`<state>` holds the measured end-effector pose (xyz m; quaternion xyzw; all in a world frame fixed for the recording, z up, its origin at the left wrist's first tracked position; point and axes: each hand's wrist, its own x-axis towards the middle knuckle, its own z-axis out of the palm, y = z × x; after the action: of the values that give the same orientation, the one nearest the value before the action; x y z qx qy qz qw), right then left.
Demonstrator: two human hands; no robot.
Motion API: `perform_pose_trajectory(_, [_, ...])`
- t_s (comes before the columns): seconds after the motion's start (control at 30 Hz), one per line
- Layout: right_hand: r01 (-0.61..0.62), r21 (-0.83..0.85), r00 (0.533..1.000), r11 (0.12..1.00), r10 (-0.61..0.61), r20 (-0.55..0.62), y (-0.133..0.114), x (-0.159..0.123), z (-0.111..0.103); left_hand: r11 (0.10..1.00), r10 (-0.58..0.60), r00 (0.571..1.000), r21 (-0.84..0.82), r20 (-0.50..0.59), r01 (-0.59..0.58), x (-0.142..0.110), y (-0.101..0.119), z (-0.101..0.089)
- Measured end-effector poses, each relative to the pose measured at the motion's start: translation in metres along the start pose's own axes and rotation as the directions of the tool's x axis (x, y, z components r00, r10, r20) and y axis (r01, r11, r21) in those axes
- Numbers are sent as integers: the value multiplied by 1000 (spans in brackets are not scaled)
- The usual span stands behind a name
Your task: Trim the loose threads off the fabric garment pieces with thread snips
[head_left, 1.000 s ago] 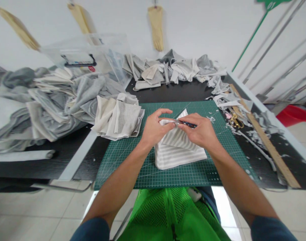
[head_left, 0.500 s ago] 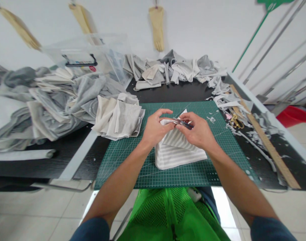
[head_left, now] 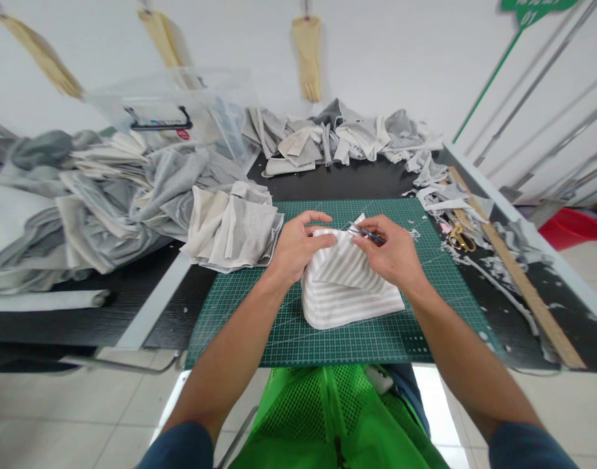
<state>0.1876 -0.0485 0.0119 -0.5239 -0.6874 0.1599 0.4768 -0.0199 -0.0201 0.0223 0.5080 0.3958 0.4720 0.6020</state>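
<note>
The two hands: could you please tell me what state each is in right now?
Left hand: holding the striped cloth under its thumb.
Right hand: closed around what look like small dark-handled scissors.

Reads "01" on the green sign (head_left: 539,9), beyond and right of the grip; too small to read on the box label (head_left: 164,122), beyond and left.

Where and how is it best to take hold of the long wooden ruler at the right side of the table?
Take the ruler probably by its near end, from above, pinching its two long edges. It lies flat and narrow, and that end looks uncovered, while cloth scraps crowd its far part.
</note>
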Motion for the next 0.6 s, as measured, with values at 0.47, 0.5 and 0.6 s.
perform_pose_trajectory(0.47, [191, -117, 980, 974, -196, -30, -12, -8, 5, 1000, 1, 998, 10, -70, 0, 0, 0, 3])
perform_pose_trajectory(0.5, [178, -122, 982, 976, -184, -34, -11, -9, 6, 1000, -1, 997, 3, -73, 2, 0, 0, 3])
perform_pose_trajectory(0.6, [155, -119, 987, 981, -159, -31, -12, -11, 11, 1000, -2, 997, -13, -77, 1, 0, 0, 2])
